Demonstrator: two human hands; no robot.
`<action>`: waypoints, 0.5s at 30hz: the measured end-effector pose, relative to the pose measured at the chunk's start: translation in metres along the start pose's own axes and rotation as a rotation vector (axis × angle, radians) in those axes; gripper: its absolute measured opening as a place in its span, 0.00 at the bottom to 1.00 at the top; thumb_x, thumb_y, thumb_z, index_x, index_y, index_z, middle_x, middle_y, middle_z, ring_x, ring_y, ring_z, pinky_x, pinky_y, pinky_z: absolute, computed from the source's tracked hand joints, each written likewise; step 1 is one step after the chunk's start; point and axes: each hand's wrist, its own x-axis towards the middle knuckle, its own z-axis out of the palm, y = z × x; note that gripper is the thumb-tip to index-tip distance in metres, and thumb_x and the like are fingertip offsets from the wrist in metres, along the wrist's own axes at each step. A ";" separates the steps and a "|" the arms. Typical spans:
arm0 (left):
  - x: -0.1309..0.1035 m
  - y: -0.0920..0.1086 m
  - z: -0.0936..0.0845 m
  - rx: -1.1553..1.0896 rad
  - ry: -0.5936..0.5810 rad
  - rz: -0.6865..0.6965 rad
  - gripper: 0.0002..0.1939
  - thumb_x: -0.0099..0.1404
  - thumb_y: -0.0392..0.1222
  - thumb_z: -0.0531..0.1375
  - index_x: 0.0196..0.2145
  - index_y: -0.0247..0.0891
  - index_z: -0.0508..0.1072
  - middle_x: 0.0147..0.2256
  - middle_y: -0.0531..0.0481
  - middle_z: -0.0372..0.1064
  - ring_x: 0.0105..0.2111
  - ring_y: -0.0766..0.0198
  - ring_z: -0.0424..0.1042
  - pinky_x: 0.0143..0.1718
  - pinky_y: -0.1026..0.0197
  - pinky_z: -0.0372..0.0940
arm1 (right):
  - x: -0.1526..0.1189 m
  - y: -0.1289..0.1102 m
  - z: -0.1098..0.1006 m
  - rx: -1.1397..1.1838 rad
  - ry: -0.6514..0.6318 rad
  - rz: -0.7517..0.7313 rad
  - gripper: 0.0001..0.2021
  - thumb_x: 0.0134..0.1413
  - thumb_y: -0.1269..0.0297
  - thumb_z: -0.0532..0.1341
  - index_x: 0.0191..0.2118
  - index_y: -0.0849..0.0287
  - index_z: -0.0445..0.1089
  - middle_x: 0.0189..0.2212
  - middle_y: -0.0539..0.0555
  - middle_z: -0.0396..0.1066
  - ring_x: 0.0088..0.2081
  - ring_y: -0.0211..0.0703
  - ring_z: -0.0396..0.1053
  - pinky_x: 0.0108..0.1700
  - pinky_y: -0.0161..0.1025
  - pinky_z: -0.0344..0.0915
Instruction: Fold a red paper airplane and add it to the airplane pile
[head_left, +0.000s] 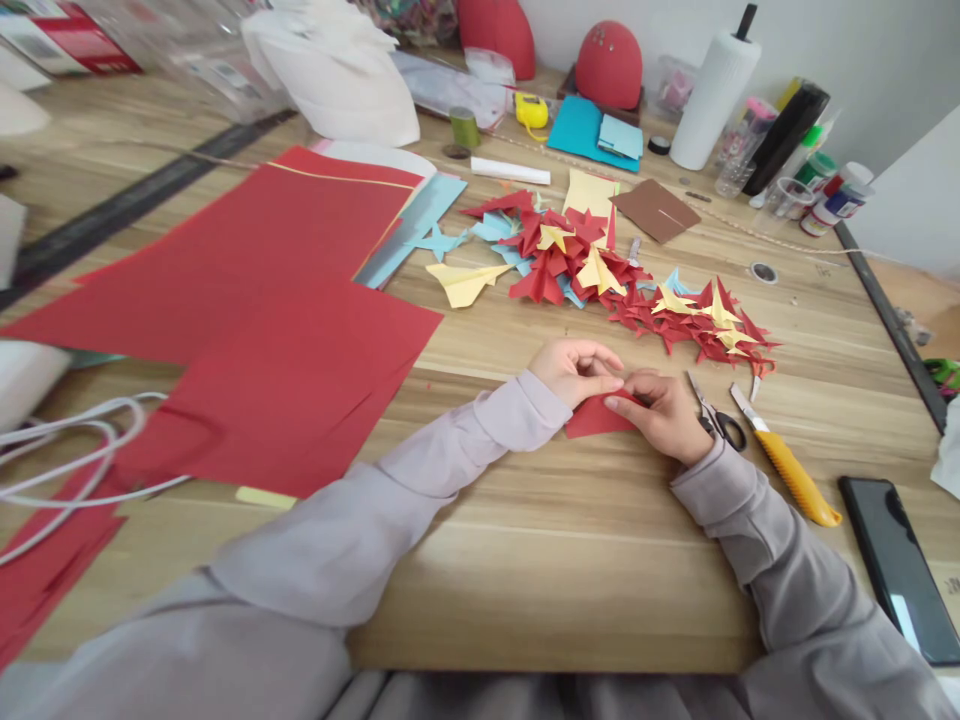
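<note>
A small piece of red paper [598, 418] is held between my two hands over the wooden table [555, 560]. My left hand [574, 372] pinches its upper left part, thumb and fingers close together. On the other side my right hand [664, 410] grips the paper's upper right edge between thumb and fingers. The fingertips of both hands nearly meet and hide the paper's top. Beyond them lies a heap of folded red, yellow and blue paper shapes [566, 240], which stretches to the right.
Large red sheets [300, 370] cover the left side. Black scissors [726, 425], a yellow cutter [795, 475] and a phone [900, 560] lie at the right. A white cable [112, 430] loops at far left. Bottles and a brown sheet [656, 210] are behind.
</note>
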 end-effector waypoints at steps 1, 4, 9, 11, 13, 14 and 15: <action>0.000 0.000 0.000 -0.014 -0.001 -0.009 0.11 0.43 0.36 0.68 0.27 0.32 0.75 0.19 0.54 0.70 0.20 0.71 0.66 0.23 0.68 0.61 | 0.000 0.000 0.000 -0.001 -0.004 0.003 0.20 0.52 0.47 0.61 0.19 0.58 0.65 0.16 0.48 0.60 0.23 0.37 0.58 0.30 0.38 0.56; 0.001 0.002 0.000 -0.047 0.006 -0.040 0.09 0.43 0.35 0.68 0.26 0.32 0.74 0.19 0.54 0.70 0.20 0.71 0.67 0.23 0.68 0.61 | 0.000 0.000 0.000 0.000 -0.012 0.015 0.20 0.52 0.47 0.61 0.20 0.57 0.66 0.17 0.48 0.61 0.23 0.38 0.59 0.30 0.38 0.57; 0.002 0.003 -0.001 -0.056 0.068 -0.090 0.09 0.48 0.38 0.66 0.29 0.33 0.74 0.19 0.53 0.71 0.21 0.67 0.71 0.25 0.65 0.66 | 0.000 0.000 0.000 0.020 -0.009 0.027 0.19 0.52 0.48 0.61 0.19 0.57 0.66 0.17 0.48 0.60 0.23 0.37 0.58 0.29 0.37 0.56; 0.002 0.002 -0.002 -0.043 0.099 -0.072 0.10 0.51 0.40 0.65 0.32 0.33 0.75 0.18 0.53 0.70 0.21 0.66 0.71 0.26 0.64 0.67 | 0.000 0.000 0.000 0.026 -0.007 0.041 0.20 0.51 0.48 0.61 0.19 0.58 0.66 0.17 0.47 0.59 0.22 0.36 0.57 0.28 0.37 0.55; 0.002 0.002 -0.002 -0.058 0.098 -0.052 0.12 0.53 0.43 0.64 0.33 0.33 0.74 0.19 0.53 0.71 0.22 0.66 0.72 0.28 0.63 0.68 | 0.000 0.000 0.000 0.029 -0.007 0.058 0.20 0.51 0.47 0.61 0.19 0.58 0.66 0.17 0.47 0.59 0.22 0.36 0.56 0.27 0.36 0.54; 0.002 0.001 -0.002 -0.072 0.089 -0.046 0.13 0.53 0.44 0.64 0.34 0.33 0.74 0.20 0.53 0.71 0.23 0.66 0.72 0.29 0.63 0.68 | 0.000 -0.001 -0.001 0.030 -0.007 0.066 0.21 0.51 0.47 0.61 0.19 0.58 0.66 0.17 0.47 0.59 0.22 0.36 0.56 0.27 0.36 0.54; 0.002 0.001 -0.002 -0.081 0.077 -0.042 0.14 0.52 0.45 0.65 0.34 0.33 0.74 0.21 0.52 0.72 0.23 0.66 0.72 0.29 0.63 0.68 | 0.000 -0.001 -0.001 0.033 -0.009 0.072 0.21 0.51 0.46 0.61 0.19 0.58 0.66 0.17 0.47 0.60 0.22 0.36 0.56 0.27 0.36 0.55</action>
